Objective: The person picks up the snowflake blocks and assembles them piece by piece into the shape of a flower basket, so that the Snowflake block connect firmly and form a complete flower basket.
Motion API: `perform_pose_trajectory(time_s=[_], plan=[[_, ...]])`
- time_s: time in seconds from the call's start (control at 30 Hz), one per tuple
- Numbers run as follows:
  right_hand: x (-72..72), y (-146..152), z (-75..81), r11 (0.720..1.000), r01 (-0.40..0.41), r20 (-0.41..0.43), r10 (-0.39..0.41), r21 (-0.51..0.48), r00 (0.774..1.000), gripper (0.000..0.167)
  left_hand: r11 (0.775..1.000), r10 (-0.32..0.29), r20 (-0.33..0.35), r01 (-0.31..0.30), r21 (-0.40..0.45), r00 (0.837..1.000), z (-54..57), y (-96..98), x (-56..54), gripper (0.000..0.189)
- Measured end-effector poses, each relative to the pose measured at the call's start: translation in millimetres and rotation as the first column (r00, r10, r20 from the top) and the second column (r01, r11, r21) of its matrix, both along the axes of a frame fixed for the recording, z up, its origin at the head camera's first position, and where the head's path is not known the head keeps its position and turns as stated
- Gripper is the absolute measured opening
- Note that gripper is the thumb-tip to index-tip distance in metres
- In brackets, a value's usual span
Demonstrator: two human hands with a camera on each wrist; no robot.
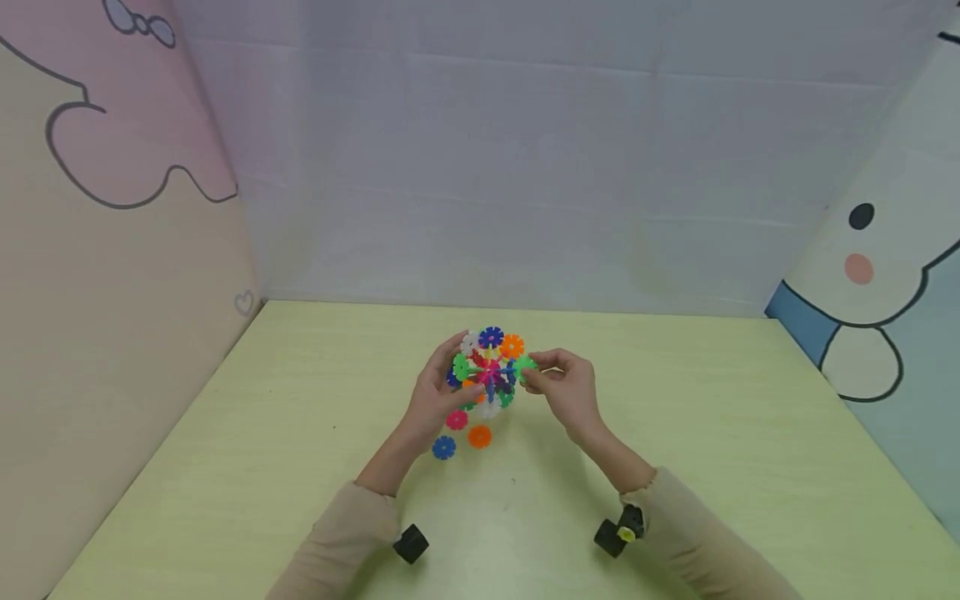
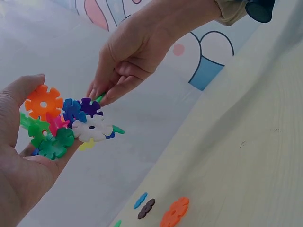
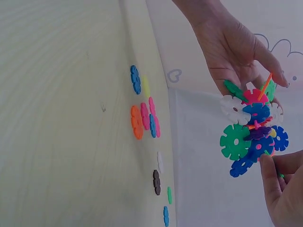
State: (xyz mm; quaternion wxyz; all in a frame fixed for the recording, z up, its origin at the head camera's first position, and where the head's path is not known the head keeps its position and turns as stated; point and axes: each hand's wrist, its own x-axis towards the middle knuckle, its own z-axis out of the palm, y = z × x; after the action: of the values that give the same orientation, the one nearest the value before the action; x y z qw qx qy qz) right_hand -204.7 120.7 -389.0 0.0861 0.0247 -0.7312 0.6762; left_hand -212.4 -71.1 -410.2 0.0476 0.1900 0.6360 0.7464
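Note:
A ball-like cluster of colourful notched plastic discs [image 1: 491, 372], slotted into one another, is held up over the table. My left hand [image 1: 431, 398] grips it from the left, thumb in front and fingers behind. In the left wrist view an orange disc [image 2: 44, 101], a white disc [image 2: 92, 128] and a green disc [image 2: 56, 143] face the palm. On the cluster's right side my right hand [image 1: 572, 393] pinches a bright green disc [image 1: 525, 367] between thumb and index finger, right at the edge of a blue disc [image 3: 261, 149]. The pinching fingers partly hide the bright green disc.
Loose discs lie on the pale table [image 1: 262, 467] below the cluster, among them an orange disc [image 1: 480, 437], a blue disc [image 1: 444, 447] and a pink disc [image 1: 457, 420]. A dark disc [image 3: 156, 182] lies among others farther along. Cloth-covered walls [image 1: 525, 183] enclose the table's back and sides.

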Motion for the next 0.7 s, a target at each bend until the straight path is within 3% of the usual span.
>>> perform_pose_trajectory(time_s=[0.27, 0.53, 0.7], plan=[[1.0, -1.1, 0.5, 1.0, 0.011, 0.004, -0.011, -0.018, 1.0, 0.02, 0.999, 0.021, -0.029, -0.022, -0.025, 0.999, 0.3, 4.0, 2.5, 0.068], [0.8, -2.5, 0.3, 1.0, 0.016, 0.013, -0.016, -0.026, 1.0, 0.02, 1.0, 0.009, 0.004, -0.009, -0.018, 1.0, -1.2, 6.0, 3.8, 0.068], [-0.3, 0.3, 2.4, 0.999, 0.016, 0.007, -0.016, -0.033, 1.0, 0.02, 0.999, 0.012, -0.026, -0.013, -0.049, 1.0, 2.1, 7.9, 4.5, 0.068]])
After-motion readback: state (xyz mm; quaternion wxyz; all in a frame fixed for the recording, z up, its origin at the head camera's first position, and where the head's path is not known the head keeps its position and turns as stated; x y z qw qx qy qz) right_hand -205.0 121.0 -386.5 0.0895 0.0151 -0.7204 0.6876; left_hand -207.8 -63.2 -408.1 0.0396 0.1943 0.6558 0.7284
